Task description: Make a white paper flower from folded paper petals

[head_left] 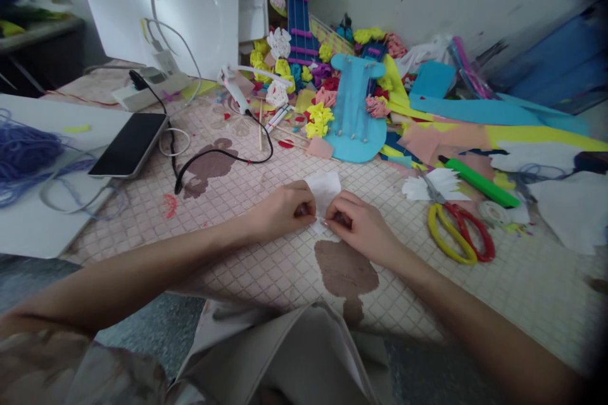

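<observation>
Through the head camera I see a small piece of white paper (pixel 324 186). It lies in the middle of the surface (pixel 266 266), right between my two hands. It looks thin and soft, with faint creases in it. The far end is wider and spreads out flat, and the near end is squeezed small, a bit crumpled, where I pinch it.

My left hand (pixel 285 212) holds the near end from the left side, with thumb and fingers pressed close together. My right hand (pixel 363 228) does the same from the right — its fingers are narrow too, with the paper in their tips. The two sets of fingertips are very near each other. I cannot tell if they touch.

Just below the paper is a brown patch (pixel 346 269) on the surface. To the right lie scissors (pixel 449 228) with one yellow loop and one red loop, and a bright green tool (pixel 482 182) is just past them. Behind the paper there is a blue guitar shape (pixel 356 126), with yellow paper puffs (pixel 319 120) beside it. Over on the left I see a black phone (pixel 129 144) — and a messy pile of purple yarn (pixel 28 149) farther left.
</observation>
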Available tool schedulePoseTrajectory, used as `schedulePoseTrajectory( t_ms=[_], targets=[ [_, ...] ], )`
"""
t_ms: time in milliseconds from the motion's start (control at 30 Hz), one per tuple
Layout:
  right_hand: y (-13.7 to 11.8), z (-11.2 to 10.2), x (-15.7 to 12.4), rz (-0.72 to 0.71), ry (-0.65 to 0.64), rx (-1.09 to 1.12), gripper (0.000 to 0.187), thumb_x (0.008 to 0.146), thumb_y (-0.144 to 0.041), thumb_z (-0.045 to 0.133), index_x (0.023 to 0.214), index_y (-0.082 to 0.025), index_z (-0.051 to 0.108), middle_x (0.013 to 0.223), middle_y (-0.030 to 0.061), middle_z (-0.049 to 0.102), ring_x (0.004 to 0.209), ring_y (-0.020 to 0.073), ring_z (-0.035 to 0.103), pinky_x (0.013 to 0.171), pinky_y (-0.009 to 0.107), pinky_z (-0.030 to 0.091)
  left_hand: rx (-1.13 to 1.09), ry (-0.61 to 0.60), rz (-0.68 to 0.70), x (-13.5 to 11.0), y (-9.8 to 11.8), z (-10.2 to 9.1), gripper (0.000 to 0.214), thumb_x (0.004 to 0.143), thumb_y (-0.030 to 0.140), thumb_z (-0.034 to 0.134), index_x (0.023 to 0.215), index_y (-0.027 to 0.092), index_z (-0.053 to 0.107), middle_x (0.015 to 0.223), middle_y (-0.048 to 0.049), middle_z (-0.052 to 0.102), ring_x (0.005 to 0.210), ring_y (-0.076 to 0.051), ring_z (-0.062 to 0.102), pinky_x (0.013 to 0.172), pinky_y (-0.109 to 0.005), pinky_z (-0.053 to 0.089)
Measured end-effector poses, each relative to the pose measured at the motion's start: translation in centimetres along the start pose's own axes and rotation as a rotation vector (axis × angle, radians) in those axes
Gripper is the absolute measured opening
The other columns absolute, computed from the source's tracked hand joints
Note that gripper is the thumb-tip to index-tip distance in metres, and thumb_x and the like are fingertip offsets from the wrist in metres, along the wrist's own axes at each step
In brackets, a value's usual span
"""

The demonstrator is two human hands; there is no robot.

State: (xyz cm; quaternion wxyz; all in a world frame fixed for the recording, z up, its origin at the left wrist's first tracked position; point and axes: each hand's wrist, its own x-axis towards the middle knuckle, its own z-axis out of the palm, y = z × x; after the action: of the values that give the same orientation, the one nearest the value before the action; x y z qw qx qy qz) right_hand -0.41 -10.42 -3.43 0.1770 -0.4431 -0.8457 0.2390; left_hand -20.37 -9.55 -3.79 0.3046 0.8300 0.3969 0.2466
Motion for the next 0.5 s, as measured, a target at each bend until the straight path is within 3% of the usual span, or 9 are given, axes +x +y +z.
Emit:
schedulePoseTrajectory(
  t_ms=[500],
  targets=[
    [0.24,-0.13,-0.13,-0.008,0.005,0.02,0.008,0.081,-0.018,0.06,0.076,-0.019,0.054,0.083,-0.0016,0.052,0.069,0.0102,0.049,0.062,0.025,0.036,-0.031,-0.072,-0.019,0.25,-0.05,-0.74,0.003,0.073,0.009,0.059,0.073,0.012,0.061,0.079,-0.0011,0.053,0.064,-0.007,0.047,0.057,-0.019,0.038]
  ],
)
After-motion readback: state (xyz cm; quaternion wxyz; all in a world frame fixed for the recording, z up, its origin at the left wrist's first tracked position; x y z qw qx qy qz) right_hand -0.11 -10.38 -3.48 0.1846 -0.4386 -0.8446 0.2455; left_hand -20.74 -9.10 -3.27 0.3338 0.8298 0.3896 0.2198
